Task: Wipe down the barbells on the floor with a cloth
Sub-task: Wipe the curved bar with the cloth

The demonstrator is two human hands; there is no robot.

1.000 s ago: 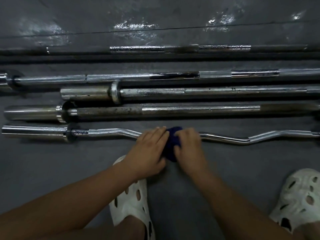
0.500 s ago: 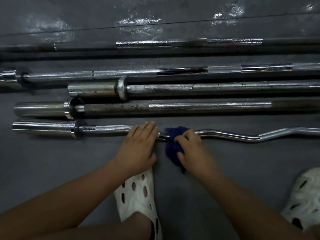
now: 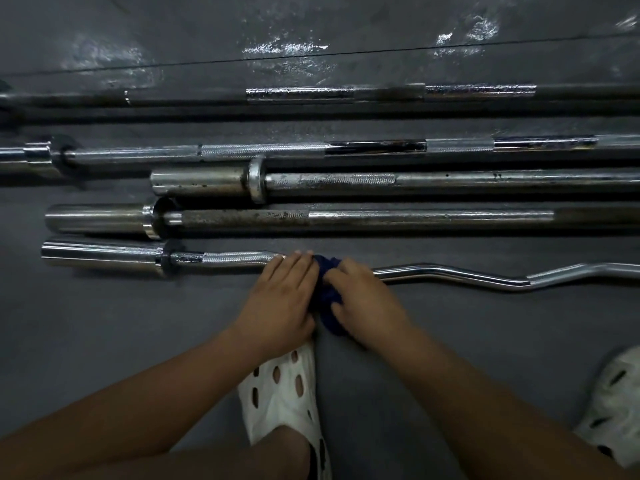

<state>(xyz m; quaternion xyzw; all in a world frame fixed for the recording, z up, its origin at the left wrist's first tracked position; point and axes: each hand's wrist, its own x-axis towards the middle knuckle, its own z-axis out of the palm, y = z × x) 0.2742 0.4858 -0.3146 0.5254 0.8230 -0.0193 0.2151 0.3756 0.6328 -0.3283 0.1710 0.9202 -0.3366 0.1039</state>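
Nearest the camera, two bare forearms reached forward over a white perforated clog [image 3: 282,400] on the left foot, with a second white clog [image 3: 614,400] at the right edge, both on the dark grey floor [image 3: 104,323]. The left hand [image 3: 280,299] lay palm down with its fingers straight and together, their tips resting over the shaft of the curl bar [image 3: 450,273], gripping nothing that could be seen. Just beside it, the right hand [image 3: 363,303] had its fingers curled round a dark blue cloth [image 3: 327,292], bunched and pressed against the curl bar between the two hands; part of the cloth hung down onto the floor below the shaft. The curl bar ran left to right, its chrome sleeve at the left and its wavy bends to the right of the hands. Behind it lay a straight barbell [image 3: 415,218] with a rust-spotted knurled section, then another rust-spotted barbell [image 3: 450,181] set further right, with a thick collar. Beyond these lay a brighter knurled barbell [image 3: 263,150], and farthest away a dim, dark barbell [image 3: 311,93], all roughly parallel and apart from one another. Past them the floor showed glossy, wet-looking reflections and a thin seam line.
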